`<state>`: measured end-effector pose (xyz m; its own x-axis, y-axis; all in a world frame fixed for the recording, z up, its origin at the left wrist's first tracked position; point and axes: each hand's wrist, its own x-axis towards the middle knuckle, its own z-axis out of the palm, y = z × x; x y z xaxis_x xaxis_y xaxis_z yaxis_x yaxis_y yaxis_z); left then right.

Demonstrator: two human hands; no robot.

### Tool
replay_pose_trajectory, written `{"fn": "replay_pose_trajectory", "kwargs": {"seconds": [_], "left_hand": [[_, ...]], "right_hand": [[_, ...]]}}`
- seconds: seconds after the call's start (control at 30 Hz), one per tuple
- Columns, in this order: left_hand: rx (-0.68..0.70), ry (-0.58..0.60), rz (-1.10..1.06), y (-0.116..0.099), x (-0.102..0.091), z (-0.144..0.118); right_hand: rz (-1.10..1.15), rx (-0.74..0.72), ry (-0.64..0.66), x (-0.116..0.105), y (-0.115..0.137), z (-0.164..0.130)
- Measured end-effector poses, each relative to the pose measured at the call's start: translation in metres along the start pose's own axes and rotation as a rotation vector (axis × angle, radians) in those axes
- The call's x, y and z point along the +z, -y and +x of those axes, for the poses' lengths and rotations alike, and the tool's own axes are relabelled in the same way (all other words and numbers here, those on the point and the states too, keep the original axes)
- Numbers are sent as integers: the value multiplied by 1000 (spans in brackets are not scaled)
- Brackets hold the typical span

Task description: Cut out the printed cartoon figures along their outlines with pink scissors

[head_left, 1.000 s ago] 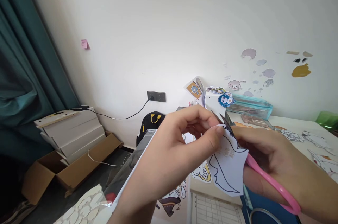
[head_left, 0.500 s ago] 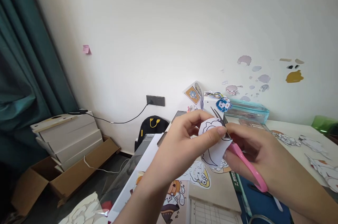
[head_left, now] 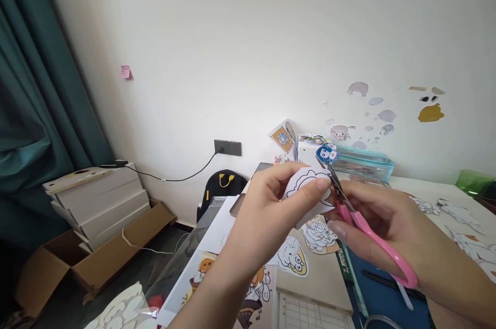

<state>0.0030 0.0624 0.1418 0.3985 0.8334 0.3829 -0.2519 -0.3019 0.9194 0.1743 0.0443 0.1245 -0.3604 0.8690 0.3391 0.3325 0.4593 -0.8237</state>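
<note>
Between thumb and fingers, my left hand (head_left: pixel 279 205) pinches a small piece of white paper (head_left: pixel 306 179) printed with black line drawing. My right hand (head_left: pixel 387 215) is closed round the pink handles of a pair of scissors (head_left: pixel 372 233). The blades point up and away, slightly apart, and lie at the paper's right edge beside my left thumb. Below the hands, a cut-out with a yellow edge (head_left: pixel 292 256) and a round cut-out drawing (head_left: pixel 320 236) rest on a beige board (head_left: pixel 310 285).
Several paper cut-outs (head_left: pixel 459 213) lie at the right of the desk. A clear teal pencil case (head_left: pixel 364 161) stands by the wall. On the floor at left, a cardboard box (head_left: pixel 124 251) holds stacked white boxes, and a black backpack (head_left: pixel 222 189) leans near the socket.
The scissors have moved right and their handles have spread wider. My left hand has turned the paper, and its lower part no longer hangs over the round cut-out.
</note>
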Motion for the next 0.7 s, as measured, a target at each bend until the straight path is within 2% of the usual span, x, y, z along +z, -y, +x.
{"fn": "replay_pose_trajectory", "kwargs": {"seconds": [0.1, 0.4, 0.7], "left_hand": [[14, -12, 26, -1, 0, -2], [-22, 36, 72, -6, 0, -6], [-18, 43, 54, -7, 2, -9]], "right_hand": [[-20, -44, 9, -2, -2, 0], [-31, -37, 103, -7, 1, -6], [-69, -18, 103, -11, 3, -4]]}}
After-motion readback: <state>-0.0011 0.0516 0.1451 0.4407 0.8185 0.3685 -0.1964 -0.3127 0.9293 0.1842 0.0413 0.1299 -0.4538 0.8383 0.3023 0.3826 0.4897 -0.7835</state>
